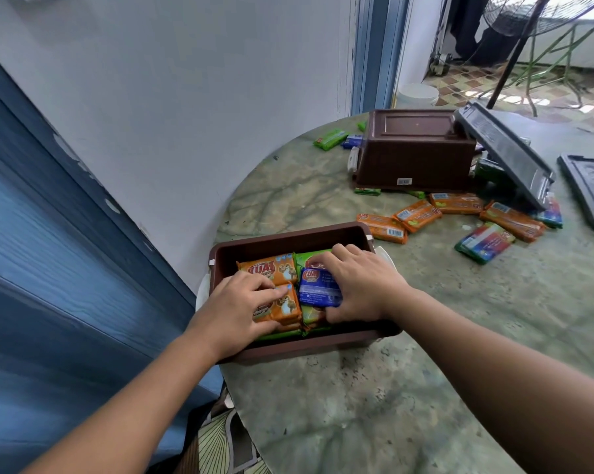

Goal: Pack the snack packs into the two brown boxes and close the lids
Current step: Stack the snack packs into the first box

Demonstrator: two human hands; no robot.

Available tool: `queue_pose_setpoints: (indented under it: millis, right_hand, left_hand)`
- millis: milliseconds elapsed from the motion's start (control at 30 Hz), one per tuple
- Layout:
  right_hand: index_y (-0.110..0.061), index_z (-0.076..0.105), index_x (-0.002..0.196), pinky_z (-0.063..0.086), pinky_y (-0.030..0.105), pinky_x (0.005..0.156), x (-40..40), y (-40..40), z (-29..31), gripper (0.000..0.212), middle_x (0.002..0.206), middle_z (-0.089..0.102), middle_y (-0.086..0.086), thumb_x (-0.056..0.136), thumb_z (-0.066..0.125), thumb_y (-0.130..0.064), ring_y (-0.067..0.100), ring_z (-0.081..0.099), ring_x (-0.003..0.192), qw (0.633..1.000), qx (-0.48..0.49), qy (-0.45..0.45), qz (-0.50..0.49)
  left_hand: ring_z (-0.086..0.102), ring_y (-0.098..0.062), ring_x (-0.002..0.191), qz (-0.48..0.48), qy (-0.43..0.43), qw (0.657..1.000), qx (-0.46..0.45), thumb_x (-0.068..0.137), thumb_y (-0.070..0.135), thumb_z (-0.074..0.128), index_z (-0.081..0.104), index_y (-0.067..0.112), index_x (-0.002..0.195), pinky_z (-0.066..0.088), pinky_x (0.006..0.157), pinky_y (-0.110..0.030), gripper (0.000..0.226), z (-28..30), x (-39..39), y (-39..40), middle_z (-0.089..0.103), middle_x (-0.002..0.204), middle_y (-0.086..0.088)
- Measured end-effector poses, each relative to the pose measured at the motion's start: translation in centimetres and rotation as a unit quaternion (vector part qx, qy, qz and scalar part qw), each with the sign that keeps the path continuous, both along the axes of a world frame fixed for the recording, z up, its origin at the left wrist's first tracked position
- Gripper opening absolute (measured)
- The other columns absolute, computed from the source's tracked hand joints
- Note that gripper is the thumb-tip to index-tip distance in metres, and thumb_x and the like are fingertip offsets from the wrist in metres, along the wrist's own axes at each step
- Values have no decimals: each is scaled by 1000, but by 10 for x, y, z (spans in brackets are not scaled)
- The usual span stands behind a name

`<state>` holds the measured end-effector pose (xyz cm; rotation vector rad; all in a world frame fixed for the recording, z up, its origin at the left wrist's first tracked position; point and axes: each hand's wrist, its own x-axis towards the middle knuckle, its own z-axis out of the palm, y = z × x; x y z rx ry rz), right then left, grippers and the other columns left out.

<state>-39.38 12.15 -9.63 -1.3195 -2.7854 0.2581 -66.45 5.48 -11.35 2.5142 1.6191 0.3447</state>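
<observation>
Marbled table [408, 388]: open brown box [288, 239] holds colourful packs [269, 268].

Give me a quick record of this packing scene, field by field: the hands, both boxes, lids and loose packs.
left hand: grips an orange pack in the near box
right hand: grips a blue pack in the same box
far box: upside down on the table
lids: one leaning on far box, one flat at right
loose packs: scattered near far box
</observation>
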Motion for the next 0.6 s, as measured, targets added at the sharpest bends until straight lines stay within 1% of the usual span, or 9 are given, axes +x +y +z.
queue_pose_setpoints:
  millis: [167,233,300,333,400,467,533,600]
  right_hand:
    - [-37,37,140,37,26,87,1,-2,1,83,125,49,-8,72,62,-75,14,47,110,1000,-4,24,1]
    - [-40,40,140,42,27,87,1,-3,2,75,125,51,-8,76,58,-74,15,49,111,999,-15,39,1]
    - [-42,47,138,48,31,86,1,-6,4,60,124,54,-8,84,54,-67,15,52,111,998,-22,61,-2]
    - [-41,51,136,50,32,85,1,-7,4,52,123,56,-8,88,53,-61,15,55,108,996,-23,80,-5]
    - [-35,59,133,55,33,77,4,-9,4,41,117,58,-9,97,50,-51,13,60,97,990,-40,134,-20]
    - [-29,61,133,56,36,73,7,-9,2,38,111,59,-10,102,48,-45,9,61,90,981,-58,180,-40]
    - [-28,59,137,58,34,76,9,-7,1,39,117,64,-10,104,47,-45,7,63,97,973,-69,211,-62]
    - [-33,56,142,60,32,76,11,-6,1,39,121,69,-11,106,46,-45,5,66,103,965,-91,230,-85]
  left_hand:
    - [39,-6,123,-2,15,1000,5,84,56,74,58,38,142,39,107,-33,62,1,1,0,53,129,16]
    - [40,-7,122,5,10,1000,4,83,56,75,60,38,140,43,104,-34,63,1,2,0,52,127,15]
    - [42,-7,120,10,-1,1000,2,80,57,78,61,37,139,46,101,-34,64,2,2,-1,51,124,14]
    - [43,-7,119,12,-8,1000,1,79,57,78,61,37,138,47,99,-34,65,2,2,-1,51,123,15]
    - [43,-5,117,15,-22,1000,-3,78,58,79,62,35,137,48,97,-33,66,3,4,-2,51,121,16]
    - [44,-4,116,19,-33,999,-4,77,60,79,63,34,134,49,96,-33,64,4,4,-2,50,119,18]
    - [44,-3,116,22,-38,999,-6,77,60,79,64,34,132,49,97,-33,62,4,3,-2,50,119,19]
    - [44,-3,117,24,-37,999,-8,78,59,78,64,35,132,48,98,-33,61,4,3,-2,51,119,19]
